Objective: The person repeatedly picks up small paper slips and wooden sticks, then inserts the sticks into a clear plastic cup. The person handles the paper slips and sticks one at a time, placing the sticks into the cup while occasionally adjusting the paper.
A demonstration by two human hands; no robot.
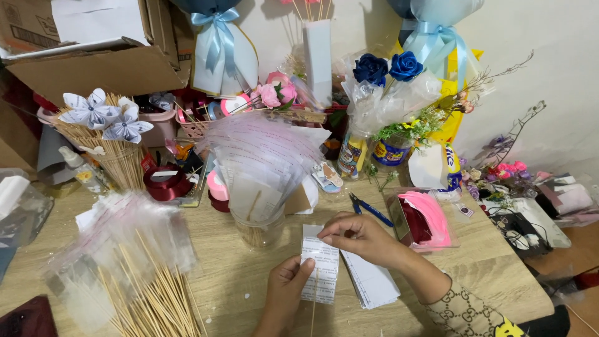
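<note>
A wooden bench (249, 274), crowded with craft things, against a pale wall (555, 75). Brown cardboard boxes (93, 68) stacked at the far left corner. Near the far edge, two wrapped bunches tied with light blue bows (215, 25), two dark blue paper roses (387, 67) in clear wrap, and pink paper flowers (274, 92). At the left, white folded paper flowers (103, 115) on thin sticks in a woven holder. A dark red ribbon roll (165, 184) just beside them. In the middle, a clear jar (257, 228) stuffed with see-through sleeves and sticks. At the near left corner, a big pile of wooden sticks (150, 293) with clear wrappers on their tips. At the right, a clear box of pink ribbon (427, 221), and a blue-handled tool (368, 209) lying flat beside it. By the right edge, small purple and pink flowers (505, 171).

Near the front edge, in the middle, a small white printed paper slip (321, 268) held upright over the bench. Left hand (287, 293) coming up from below, thumb and fingers pressed on the slip's lower left side. Right hand (359, 237) reaching in from the right, patterned sleeve (465, 312) on the arm, fingertips pinching the slip's top edge. A stack of white papers (374, 281) flat on the bench just right of the slip.
</note>
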